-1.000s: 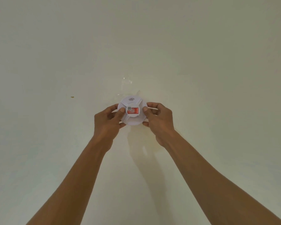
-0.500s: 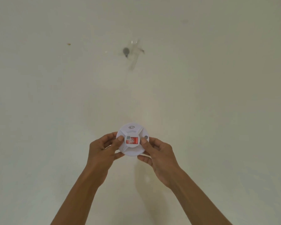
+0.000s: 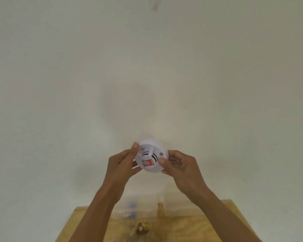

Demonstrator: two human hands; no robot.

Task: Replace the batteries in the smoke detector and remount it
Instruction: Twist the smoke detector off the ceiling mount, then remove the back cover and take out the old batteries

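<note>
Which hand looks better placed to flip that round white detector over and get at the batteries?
Probably the right hand. Its thumb lies across the face of the round white plastic smoke detector with fingers behind, a fuller grip. The left hand only pinches the rim, so it could let go more easily.

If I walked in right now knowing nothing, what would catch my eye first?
Most likely the round white smoke detector with its red label, held in mid-air in front of a plain pale wall. The left hand and right hand grip it from either side. Below, a wooden table shows at the bottom edge, with blurred clear items on it.
</note>
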